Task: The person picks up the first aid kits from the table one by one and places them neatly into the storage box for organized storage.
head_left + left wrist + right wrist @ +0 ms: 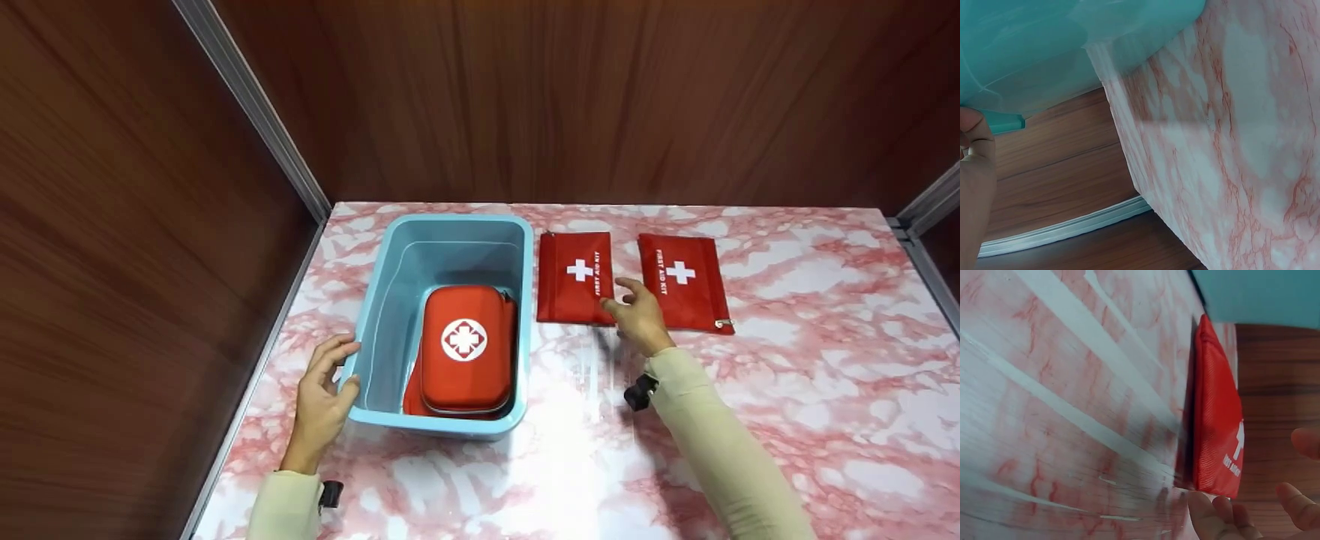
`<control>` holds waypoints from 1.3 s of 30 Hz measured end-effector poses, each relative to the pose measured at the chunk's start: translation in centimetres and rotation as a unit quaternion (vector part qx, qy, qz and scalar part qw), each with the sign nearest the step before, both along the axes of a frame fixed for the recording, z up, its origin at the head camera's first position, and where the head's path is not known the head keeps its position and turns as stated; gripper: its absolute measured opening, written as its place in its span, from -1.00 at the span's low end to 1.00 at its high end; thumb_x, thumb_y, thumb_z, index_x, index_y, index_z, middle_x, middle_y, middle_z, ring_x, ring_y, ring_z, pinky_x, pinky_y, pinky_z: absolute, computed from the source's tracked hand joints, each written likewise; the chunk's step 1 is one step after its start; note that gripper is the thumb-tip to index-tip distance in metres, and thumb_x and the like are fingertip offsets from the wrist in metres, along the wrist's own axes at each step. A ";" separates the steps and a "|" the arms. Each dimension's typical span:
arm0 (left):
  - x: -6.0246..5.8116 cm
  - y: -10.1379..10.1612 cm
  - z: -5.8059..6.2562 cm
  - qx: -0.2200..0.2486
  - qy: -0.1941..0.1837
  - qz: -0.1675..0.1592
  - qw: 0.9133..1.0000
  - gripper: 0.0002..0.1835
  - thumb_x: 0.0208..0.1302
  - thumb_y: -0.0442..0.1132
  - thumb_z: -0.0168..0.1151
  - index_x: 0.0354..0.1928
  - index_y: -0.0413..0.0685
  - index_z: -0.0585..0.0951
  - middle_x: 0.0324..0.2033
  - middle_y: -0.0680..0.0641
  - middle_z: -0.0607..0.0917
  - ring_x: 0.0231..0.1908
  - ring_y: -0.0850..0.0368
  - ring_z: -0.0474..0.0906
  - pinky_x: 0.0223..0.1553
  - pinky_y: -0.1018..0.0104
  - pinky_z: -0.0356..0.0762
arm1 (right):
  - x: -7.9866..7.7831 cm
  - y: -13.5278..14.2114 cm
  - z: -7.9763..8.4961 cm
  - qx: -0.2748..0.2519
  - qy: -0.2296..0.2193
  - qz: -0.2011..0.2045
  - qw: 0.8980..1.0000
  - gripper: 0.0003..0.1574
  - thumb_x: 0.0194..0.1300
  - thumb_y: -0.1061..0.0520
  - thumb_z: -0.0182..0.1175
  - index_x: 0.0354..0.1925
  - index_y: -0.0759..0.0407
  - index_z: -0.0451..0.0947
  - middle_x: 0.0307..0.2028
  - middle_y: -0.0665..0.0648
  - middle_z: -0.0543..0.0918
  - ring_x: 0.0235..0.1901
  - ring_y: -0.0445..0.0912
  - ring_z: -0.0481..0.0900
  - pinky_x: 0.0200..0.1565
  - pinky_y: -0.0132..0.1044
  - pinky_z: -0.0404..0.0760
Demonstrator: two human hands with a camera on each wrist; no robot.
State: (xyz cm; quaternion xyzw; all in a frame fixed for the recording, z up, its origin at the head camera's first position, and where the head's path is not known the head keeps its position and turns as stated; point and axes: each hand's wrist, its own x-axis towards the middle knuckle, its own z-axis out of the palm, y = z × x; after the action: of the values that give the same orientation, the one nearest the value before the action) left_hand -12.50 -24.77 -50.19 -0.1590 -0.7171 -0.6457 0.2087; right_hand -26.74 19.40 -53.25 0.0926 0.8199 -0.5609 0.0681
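The left hand [322, 386] grips the rim of the blue bin [526, 322], in which a red case [465, 379] lies. The right hand [641, 319], ungrasping with fingers apart, reaches the near right corner of the left pouch [566, 296], flat on the table [810, 315] beside the bin; the right pouch [686, 300] lies farther right.
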 end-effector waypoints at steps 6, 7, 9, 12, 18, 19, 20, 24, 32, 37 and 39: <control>-0.1 0.1 0.2 -0.001 -0.005 0.000 1.000 -0.51 -0.05 -0.82 -0.06 0.03 -0.68 0.47 0.14 -0.43 0.41 0.20 0.11 0.37 0.17 0.44 0.33 | -0.4 0.1 -0.4 0.017 -0.001 -0.003 1.000 -0.19 0.36 0.14 0.20 0.47 0.29 0.18 0.23 0.57 0.32 -0.25 0.03 0.50 -0.44 -0.36 0.53; -0.1 0.1 0.2 -0.001 -0.005 0.000 1.000 -0.51 -0.04 -0.82 -0.06 0.03 -0.67 0.47 0.14 -0.43 0.41 0.20 0.11 0.37 0.17 0.44 0.33 | -0.5 0.1 -0.4 0.020 -0.001 -0.003 1.000 -0.19 0.36 0.13 0.20 0.47 0.29 0.18 0.23 0.57 0.32 -0.25 0.05 0.51 -0.43 -0.35 0.54; -0.2 0.2 0.2 0.000 -0.004 0.000 1.000 -0.51 -0.05 -0.82 -0.06 0.03 -0.68 0.47 0.14 -0.43 0.41 0.20 0.11 0.36 0.16 0.44 0.33 | -0.5 0.1 -0.4 0.026 -0.003 -0.002 1.000 -0.19 0.37 0.12 0.20 0.47 0.29 0.18 0.24 0.57 0.33 -0.20 0.09 0.53 -0.37 -0.32 0.55; -0.3 0.2 0.3 0.000 -0.001 0.000 1.000 -0.51 -0.05 -0.83 -0.06 0.02 -0.68 0.47 0.13 -0.43 0.41 0.20 0.11 0.36 0.16 0.44 0.33 | -0.7 0.1 -0.5 0.031 -0.012 -0.001 0.999 -0.18 0.37 0.09 0.20 0.48 0.28 0.17 0.25 0.56 0.33 -0.07 0.14 0.51 -0.24 -0.25 0.56; -0.3 0.1 0.2 0.000 -0.002 0.001 1.000 -0.51 -0.06 -0.83 -0.06 0.03 -0.67 0.48 0.14 -0.40 0.42 0.20 0.12 0.36 0.17 0.43 0.33 | -0.9 0.0 -0.5 0.023 -0.030 -0.006 0.999 -0.19 0.38 0.10 0.20 0.48 0.26 0.18 0.24 0.53 0.36 -0.07 0.11 0.51 -0.24 -0.25 0.58; -0.3 0.1 0.2 0.001 -0.003 0.002 1.000 -0.51 -0.06 -0.83 -0.06 0.03 -0.67 0.48 0.14 -0.38 0.43 0.21 0.12 0.36 0.17 0.43 0.33 | -0.9 0.0 -0.6 0.021 -0.030 -0.007 0.999 -0.19 0.38 0.10 0.20 0.48 0.27 0.18 0.22 0.52 0.37 -0.11 0.08 0.51 -0.27 -0.28 0.57; -0.3 0.1 0.2 0.001 -0.004 0.002 1.000 -0.50 -0.05 -0.83 -0.06 0.03 -0.67 0.48 0.15 -0.36 0.43 0.21 0.12 0.36 0.17 0.43 0.32 | -0.9 0.0 -0.6 0.019 -0.031 -0.008 0.999 -0.20 0.38 0.11 0.20 0.47 0.27 0.19 0.21 0.52 0.38 -0.16 0.05 0.52 -0.30 -0.30 0.57; -0.2 0.0 0.2 0.003 -0.002 0.004 1.000 -0.51 -0.05 -0.83 -0.06 0.03 -0.67 0.48 0.15 -0.33 0.45 0.21 0.11 0.36 0.18 0.43 0.32 | -1.0 0.0 -0.7 0.006 -0.038 -0.010 0.999 -0.21 0.38 0.11 0.21 0.46 0.29 0.20 0.09 0.45 0.47 -0.37 -0.07 0.55 -0.39 -0.33 0.56; -0.1 0.0 0.1 0.003 0.002 0.000 1.000 -0.52 -0.04 -0.83 -0.07 0.02 -0.68 0.47 0.14 -0.35 0.44 0.20 0.11 0.36 0.15 0.43 0.33 | -1.0 -0.1 -1.0 0.008 -0.043 0.000 0.999 -0.24 0.39 0.12 0.19 0.44 0.34 0.21 -0.07 0.39 0.59 -0.40 -0.09 0.63 -0.33 -0.28 0.65; -0.1 -0.1 -0.1 0.004 0.004 -0.003 1.000 -0.52 -0.05 -0.83 -0.07 0.02 -0.69 0.46 0.14 -0.29 0.46 0.20 0.11 0.36 0.15 0.43 0.33 | -0.9 -0.5 -1.3 -0.008 -0.035 -0.003 0.999 -0.33 0.36 0.20 0.20 0.36 0.38 0.31 -0.15 0.36 0.65 -0.36 -0.03 0.68 -0.30 -0.24 0.68; -0.1 -0.1 -0.1 0.005 0.006 -0.003 1.000 -0.51 -0.06 -0.83 -0.07 0.02 -0.69 0.46 0.14 -0.28 0.46 0.19 0.11 0.36 0.15 0.43 0.33 | -0.9 -0.8 -1.5 -0.011 -0.025 -0.009 1.000 -0.37 0.31 0.27 0.22 0.31 0.40 0.37 -0.22 0.32 0.66 -0.40 -0.04 0.67 -0.32 -0.24 0.68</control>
State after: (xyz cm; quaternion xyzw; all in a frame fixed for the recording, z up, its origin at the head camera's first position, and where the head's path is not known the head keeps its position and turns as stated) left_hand -12.61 -24.83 -50.30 -0.1645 -0.7123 -0.6487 0.2116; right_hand -27.69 18.57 -54.79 0.1127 0.8109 -0.5680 0.0846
